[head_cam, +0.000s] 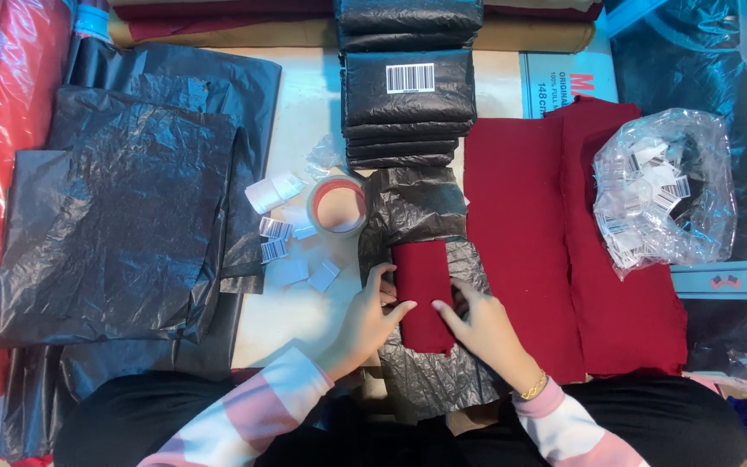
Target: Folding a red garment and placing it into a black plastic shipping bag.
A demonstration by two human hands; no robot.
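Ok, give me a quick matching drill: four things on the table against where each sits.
1. tape roll
2. clear bag of tags
3. folded red cloth
4. stack of black packets

a. far right, on the red fabric
b. top centre
c. between both hands
d. left of the crumpled black bag, among loose labels

Pairs: 1-d, 2-a, 3-c, 4-b

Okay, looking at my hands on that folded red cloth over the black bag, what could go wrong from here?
1. The small folded dark red cloth piece lies loosely under the left hand and right hand, neither with a closed grip; it may unfold.
2. The crinkled black plastic bag beneath it looks slippery and could bunch or shift.
3. The loose white barcode stickers and roll of clear tape sit near the left hand, so a sweep could scatter them.
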